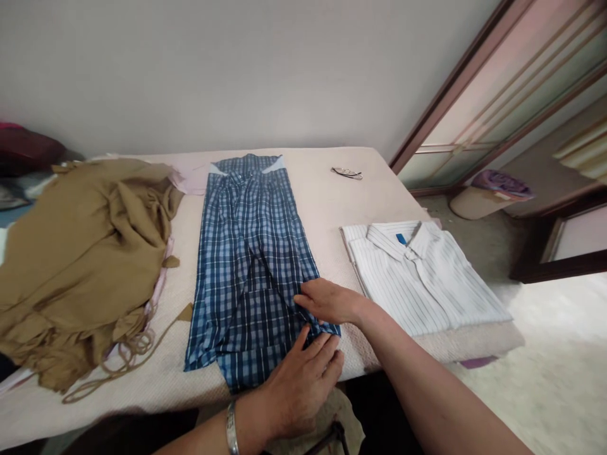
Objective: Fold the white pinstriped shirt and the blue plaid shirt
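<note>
A blue plaid shirt (246, 227) lies lengthwise before me, its sides folded in to a long strip and its collar end toward the wall. Some creases run down its middle. At the lower right corner, my right hand (327, 301) has its fingers closed on the cloth by the edge. Just below, my left hand (303, 376), with a silver bangle on the wrist, rests on the hem with fingers stretched and thumb apart. The bit of hem under both hands is partly hidden.
On the left is a heap of brown clothing (99, 240) with a trailing cord (128, 360). Folded striped shirts (417, 284) lie at the right edge of the covered table (322, 170). Eyeglasses (347, 173) sit near the back; a waste bin (481, 199) stands on the floor.
</note>
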Motion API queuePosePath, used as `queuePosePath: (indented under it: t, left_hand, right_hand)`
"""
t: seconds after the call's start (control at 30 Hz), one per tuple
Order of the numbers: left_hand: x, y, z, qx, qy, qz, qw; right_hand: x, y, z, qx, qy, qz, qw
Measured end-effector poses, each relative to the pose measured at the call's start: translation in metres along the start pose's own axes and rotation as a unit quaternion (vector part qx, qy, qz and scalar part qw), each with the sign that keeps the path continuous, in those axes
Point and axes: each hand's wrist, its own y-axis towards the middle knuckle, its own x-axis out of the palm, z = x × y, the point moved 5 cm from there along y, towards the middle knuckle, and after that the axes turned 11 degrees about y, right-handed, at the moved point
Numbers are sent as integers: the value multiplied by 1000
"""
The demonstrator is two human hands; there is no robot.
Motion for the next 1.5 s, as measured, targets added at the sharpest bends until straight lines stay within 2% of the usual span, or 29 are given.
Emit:
queuePosePath:
  t: [0.13,0.2,0.27,0.37,0.43,0.5,0.6,0.67,0.8,0.9,1.0,1.07,1.2,1.37,1.5]
  left_hand:
    - [-9,-1,2,22,30,26,999]
    - [-13,-1,3,28,45,63,997]
    - [-19,0,-1,11,33,124,992]
    - [-29,0,-25,-90,-10,208,974]
    - [-36,-2,-46,-179,-6,225,958]
    - [-42,-4,-62,-237,28,206,949]
    - [-44,-6,-76,-262,52,148,952]
    - [-43,-9,-83,-275,30,116,954]
    - [-45,-18,-107,-308,39,132,941]
    - [-43,-20,-125,-290,96,129,943]
    - [-34,-22,-137,-292,116,86,945]
    - [-30,-23,-142,-305,118,79,942]
    - [-25,-24,-142,-306,121,94,940]
    - [-13,-24,-138,-298,120,67,944]
    - [-6,-24,-136,-304,120,69,942]
  right_hand:
    - [1,-1,-2,15,-20,2,1000]
    - [3,-1,-3,35,-47,-3,998]
    - [1,-2,-3,55,-62,4,997]
    - [-10,-2,1,61,-39,66,995]
    - [-19,0,4,42,-5,143,989]
    - [-19,6,6,-4,24,183,983]
    - [-1,17,6,-59,19,120,991]
    - [8,20,5,-51,-21,87,995]
    - [5,13,-1,8,-79,141,987]
    - [2,7,-7,-19,-68,161,984]
    - [9,7,-10,-50,-71,111,990]
    - [9,7,-9,-37,-85,103,990]
    - [4,7,-12,-23,-85,158,984]
    - [12,9,-11,-5,-122,121,985]
    - [15,7,-17,-25,-139,165,976]
